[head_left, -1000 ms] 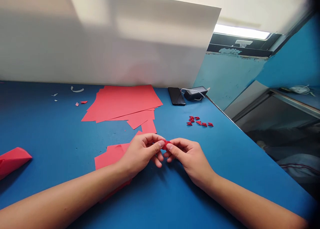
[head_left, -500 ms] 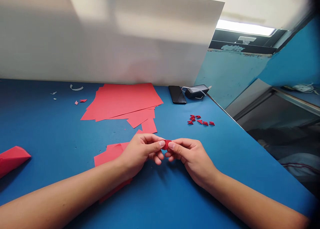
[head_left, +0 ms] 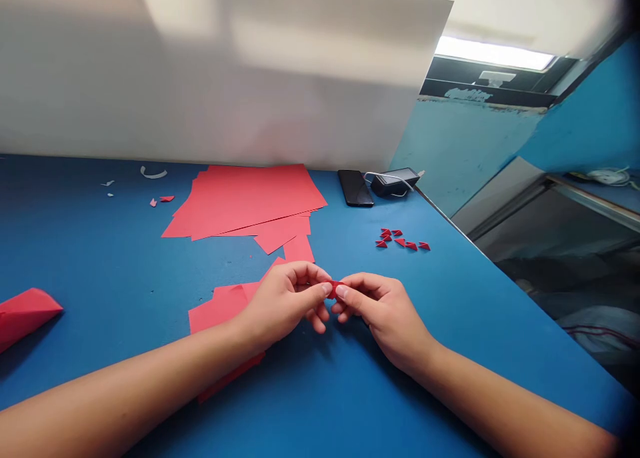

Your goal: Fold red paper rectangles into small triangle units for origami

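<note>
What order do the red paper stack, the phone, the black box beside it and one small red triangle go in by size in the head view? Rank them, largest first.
1. Red paper stack
2. Phone and black box: they look alike, so I won't rank them
3. Small red triangle

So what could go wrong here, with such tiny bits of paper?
The small red paper piece is pinched between the left hand and the right hand, so it could slip and drop. The small red paper triangles lie loose near the blue table's edge, where a careless sweep might knock them off. The left forearm crosses red paper offcuts and could drag them.
</note>
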